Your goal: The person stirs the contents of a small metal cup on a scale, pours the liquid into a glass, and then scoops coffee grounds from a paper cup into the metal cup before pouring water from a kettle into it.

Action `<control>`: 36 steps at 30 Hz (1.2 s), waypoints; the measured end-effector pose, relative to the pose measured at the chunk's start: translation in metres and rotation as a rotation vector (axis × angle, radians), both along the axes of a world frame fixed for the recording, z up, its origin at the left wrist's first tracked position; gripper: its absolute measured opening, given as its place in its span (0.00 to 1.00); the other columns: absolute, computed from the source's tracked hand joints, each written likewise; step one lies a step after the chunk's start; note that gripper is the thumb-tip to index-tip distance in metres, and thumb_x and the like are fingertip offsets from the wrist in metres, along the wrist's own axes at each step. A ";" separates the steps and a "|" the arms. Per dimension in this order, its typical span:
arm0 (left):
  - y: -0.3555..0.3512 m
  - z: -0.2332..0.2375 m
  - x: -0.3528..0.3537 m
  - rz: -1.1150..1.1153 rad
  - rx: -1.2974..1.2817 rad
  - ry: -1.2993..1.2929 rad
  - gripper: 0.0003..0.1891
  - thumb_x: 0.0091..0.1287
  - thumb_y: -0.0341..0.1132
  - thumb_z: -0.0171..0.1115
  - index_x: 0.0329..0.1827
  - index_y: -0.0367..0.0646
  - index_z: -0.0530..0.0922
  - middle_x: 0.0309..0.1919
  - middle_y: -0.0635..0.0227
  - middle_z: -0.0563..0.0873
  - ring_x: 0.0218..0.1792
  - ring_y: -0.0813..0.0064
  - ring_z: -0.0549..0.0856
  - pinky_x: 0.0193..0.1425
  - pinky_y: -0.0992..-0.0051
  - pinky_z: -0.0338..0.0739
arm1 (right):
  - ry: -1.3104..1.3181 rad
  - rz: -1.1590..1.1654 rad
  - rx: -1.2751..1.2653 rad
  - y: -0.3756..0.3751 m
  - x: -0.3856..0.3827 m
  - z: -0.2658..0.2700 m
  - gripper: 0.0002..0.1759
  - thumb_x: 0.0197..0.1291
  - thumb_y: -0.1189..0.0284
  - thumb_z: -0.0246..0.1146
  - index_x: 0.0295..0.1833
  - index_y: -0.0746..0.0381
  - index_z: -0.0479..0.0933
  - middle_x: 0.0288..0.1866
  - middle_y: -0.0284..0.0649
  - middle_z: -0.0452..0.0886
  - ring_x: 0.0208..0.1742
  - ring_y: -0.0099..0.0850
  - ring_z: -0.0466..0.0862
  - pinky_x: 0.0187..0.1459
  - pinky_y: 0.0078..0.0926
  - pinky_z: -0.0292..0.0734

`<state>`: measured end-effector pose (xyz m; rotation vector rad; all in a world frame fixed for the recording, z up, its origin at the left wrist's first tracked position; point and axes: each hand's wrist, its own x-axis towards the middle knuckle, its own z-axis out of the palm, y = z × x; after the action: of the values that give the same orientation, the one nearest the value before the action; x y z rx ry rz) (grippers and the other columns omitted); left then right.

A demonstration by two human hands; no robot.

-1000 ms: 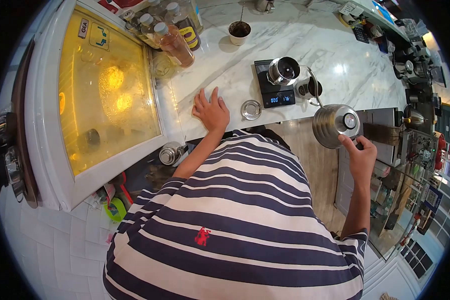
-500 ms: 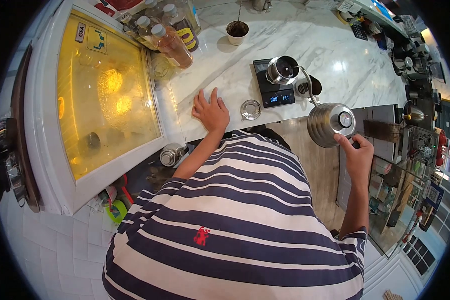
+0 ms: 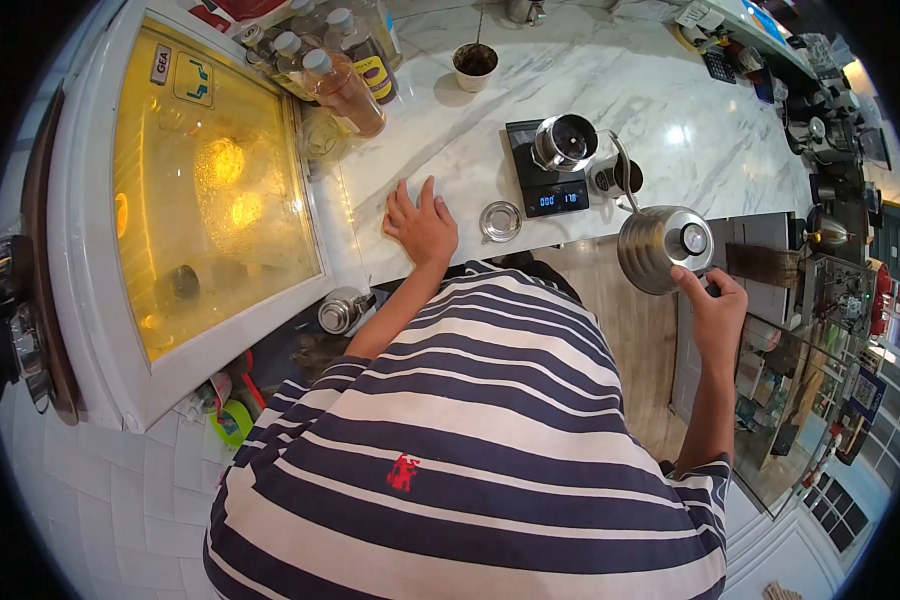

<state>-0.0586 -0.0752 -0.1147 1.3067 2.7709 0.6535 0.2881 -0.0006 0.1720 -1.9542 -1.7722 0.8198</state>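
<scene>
My right hand (image 3: 715,305) grips the handle of a steel gooseneck kettle (image 3: 655,250), with the thumb on top near the lid. The kettle's thin spout reaches up and left, its tip close to the rim of a metal coffee dripper (image 3: 568,140) with dark contents. That dripper stands on a black digital scale (image 3: 555,197) with a lit blue display. Just right of the scale is a dark cup (image 3: 612,176), partly behind the spout. My left hand (image 3: 425,225) rests flat on the marble counter, fingers spread, holding nothing. Between it and the scale lies a small round metal lid (image 3: 501,221).
Several bottles (image 3: 345,90) crowd the back left beside a yellow-lit glass-topped cabinet (image 3: 220,200). A small pot of dark soil (image 3: 475,65) stands farther back on the counter (image 3: 430,130). Below the counter edge at left is a metal jug (image 3: 343,310).
The kettle and my right hand have shifted very slightly to the right, and the spout tip has moved a little. My left hand stays put.
</scene>
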 end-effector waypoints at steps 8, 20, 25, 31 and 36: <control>0.000 0.001 0.001 0.002 0.001 0.006 0.21 0.75 0.42 0.58 0.71 0.61 0.80 0.78 0.54 0.69 0.79 0.49 0.62 0.75 0.43 0.54 | 0.012 0.028 0.024 -0.001 -0.004 -0.005 0.29 0.56 0.62 0.82 0.22 0.66 0.70 0.21 0.22 0.63 0.27 0.16 0.60 0.28 0.24 0.53; 0.000 -0.001 0.000 0.000 0.005 0.015 0.21 0.76 0.42 0.57 0.71 0.60 0.81 0.78 0.54 0.69 0.79 0.48 0.62 0.76 0.43 0.53 | -0.038 0.034 -0.013 0.002 -0.009 -0.008 0.34 0.55 0.58 0.83 0.22 0.67 0.66 0.20 0.26 0.60 0.27 0.19 0.59 0.28 0.27 0.54; 0.000 -0.002 0.001 0.003 0.003 0.019 0.21 0.76 0.43 0.57 0.71 0.60 0.81 0.78 0.54 0.69 0.79 0.48 0.62 0.76 0.42 0.53 | -0.019 0.014 -0.060 0.003 -0.011 -0.008 0.34 0.55 0.57 0.83 0.22 0.68 0.67 0.19 0.26 0.61 0.27 0.19 0.59 0.28 0.28 0.54; 0.000 -0.001 0.001 0.006 0.009 0.014 0.21 0.76 0.43 0.57 0.71 0.60 0.81 0.78 0.54 0.69 0.79 0.48 0.63 0.76 0.43 0.53 | -0.021 0.029 -0.053 0.002 -0.014 -0.005 0.32 0.56 0.58 0.83 0.22 0.68 0.69 0.20 0.25 0.62 0.26 0.18 0.60 0.27 0.27 0.54; 0.000 0.000 0.001 0.004 0.015 0.006 0.21 0.75 0.42 0.57 0.70 0.60 0.81 0.78 0.54 0.69 0.78 0.48 0.63 0.75 0.43 0.54 | -0.040 0.035 -0.049 0.003 -0.012 -0.007 0.32 0.56 0.58 0.83 0.22 0.69 0.70 0.19 0.25 0.62 0.26 0.18 0.60 0.27 0.27 0.55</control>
<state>-0.0575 -0.0754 -0.1146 1.3091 2.7794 0.6726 0.2765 0.0022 0.1653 -1.9888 -1.8302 0.8487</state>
